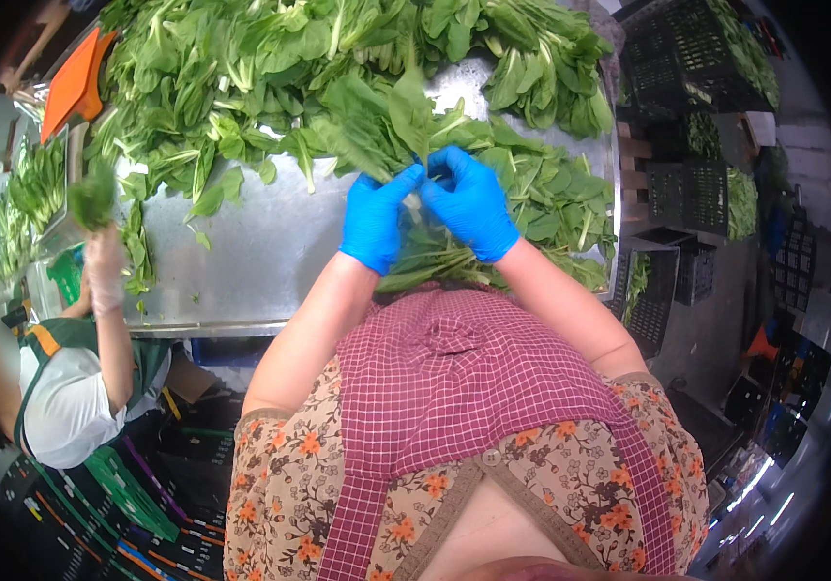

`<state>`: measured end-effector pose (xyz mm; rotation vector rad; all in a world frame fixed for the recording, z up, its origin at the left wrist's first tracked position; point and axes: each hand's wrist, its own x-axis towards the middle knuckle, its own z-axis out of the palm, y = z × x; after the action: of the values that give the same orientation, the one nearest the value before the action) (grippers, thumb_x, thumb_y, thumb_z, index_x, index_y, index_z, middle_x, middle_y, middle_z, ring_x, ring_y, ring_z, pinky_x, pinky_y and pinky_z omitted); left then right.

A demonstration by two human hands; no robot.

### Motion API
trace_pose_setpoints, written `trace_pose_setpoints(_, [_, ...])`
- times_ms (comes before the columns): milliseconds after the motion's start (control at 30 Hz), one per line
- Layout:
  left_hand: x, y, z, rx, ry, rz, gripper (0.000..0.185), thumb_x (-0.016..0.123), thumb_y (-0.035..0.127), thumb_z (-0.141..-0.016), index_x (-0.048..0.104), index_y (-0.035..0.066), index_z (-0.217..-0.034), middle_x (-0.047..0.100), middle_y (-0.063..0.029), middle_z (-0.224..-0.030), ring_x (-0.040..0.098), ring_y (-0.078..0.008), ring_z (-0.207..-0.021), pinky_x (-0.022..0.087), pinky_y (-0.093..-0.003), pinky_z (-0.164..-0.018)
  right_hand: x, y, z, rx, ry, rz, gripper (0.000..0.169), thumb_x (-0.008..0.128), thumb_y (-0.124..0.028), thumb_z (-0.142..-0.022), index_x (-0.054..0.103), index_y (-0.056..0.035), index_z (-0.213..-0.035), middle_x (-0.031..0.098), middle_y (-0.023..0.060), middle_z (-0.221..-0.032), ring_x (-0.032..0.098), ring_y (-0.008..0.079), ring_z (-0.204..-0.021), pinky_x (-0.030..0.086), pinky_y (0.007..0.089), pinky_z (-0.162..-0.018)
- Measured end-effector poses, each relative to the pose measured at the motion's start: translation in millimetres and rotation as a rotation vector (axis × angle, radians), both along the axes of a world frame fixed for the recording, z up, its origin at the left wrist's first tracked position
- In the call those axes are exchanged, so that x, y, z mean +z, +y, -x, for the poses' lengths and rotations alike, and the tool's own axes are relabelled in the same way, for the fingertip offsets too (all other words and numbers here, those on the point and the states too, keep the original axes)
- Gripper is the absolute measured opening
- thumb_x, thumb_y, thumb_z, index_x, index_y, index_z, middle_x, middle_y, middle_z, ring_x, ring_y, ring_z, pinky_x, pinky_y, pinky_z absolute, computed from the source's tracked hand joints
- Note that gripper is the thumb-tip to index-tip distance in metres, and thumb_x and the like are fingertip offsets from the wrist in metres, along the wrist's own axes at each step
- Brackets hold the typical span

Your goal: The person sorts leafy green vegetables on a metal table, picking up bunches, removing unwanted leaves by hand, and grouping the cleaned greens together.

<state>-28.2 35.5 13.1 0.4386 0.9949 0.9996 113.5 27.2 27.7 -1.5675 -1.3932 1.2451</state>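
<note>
My left hand, in a blue glove, grips a bunch of leafy greens by the stems, its leaves pointing away from me. My right hand, gloved the same way, is right beside it with thumb and fingers pinched at the stem of an upright leaf. The fingertips of both hands nearly meet, and the exact grip there is partly hidden. Beneath my wrists, long-stemmed greens lie at the edge of a metal table, against my checked apron.
A large heap of greens covers the table's far side. More leaves lie to the right. At left, a co-worker's gloved hand holds greens near an orange plastic tray. Black crates stand on the right.
</note>
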Motion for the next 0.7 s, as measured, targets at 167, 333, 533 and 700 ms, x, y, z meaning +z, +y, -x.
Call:
trace_pose_setpoints(167, [-36,7,14,0.2,-0.281,0.037,0.029,0.062,0.017,-0.092,0.057,0.001,-0.115,0.063,-0.0123,-0.111,0.061,-0.0237,-0.097,0.049,-0.0356,-0.085,-14,7,0,-0.227,0.552,0.113,0.022,0.062,-0.018,-0.091,0.059,0.001,-0.101,0.068,0.0117,-0.089,0.066,0.0158,-0.071,0.052,0.0255,-0.059])
trace_pose_setpoints(333, [-41,10,56,0.166,-0.137,0.113,0.038,0.06,0.023,-0.093,0.054,-0.002,-0.12,0.059,-0.017,-0.12,0.059,-0.0277,-0.109,0.049,-0.0421,-0.091,-17,35,-26,0.179,0.157,0.323,0.025,0.064,-0.022,-0.089,0.065,0.0005,-0.099,0.069,0.0093,-0.083,0.066,0.0152,-0.064,0.052,0.0261,-0.056])
trace_pose_setpoints(533, [-38,9,55,0.077,0.136,0.059,0.023,0.067,0.021,-0.087,0.061,0.0,-0.093,0.062,-0.0082,-0.078,0.062,-0.0173,-0.072,0.053,-0.0325,-0.07,-83,136,-24,-0.112,-0.222,0.095,0.041,0.07,-0.038,-0.079,0.066,-0.0034,-0.099,0.069,0.0147,-0.089,0.067,0.027,-0.078,0.053,0.0371,-0.073])
trace_pose_setpoints(700, [-45,8,58,-0.182,0.187,0.213,0.02,0.065,0.026,-0.088,0.062,0.007,-0.095,0.061,-0.0037,-0.079,0.054,-0.0134,-0.065,0.044,-0.0253,-0.06,-95,179,-2,-0.183,-0.663,0.104,0.05,0.069,-0.048,-0.074,0.065,-0.0063,-0.101,0.066,0.021,-0.101,0.063,0.0379,-0.094,0.05,0.0438,-0.083])
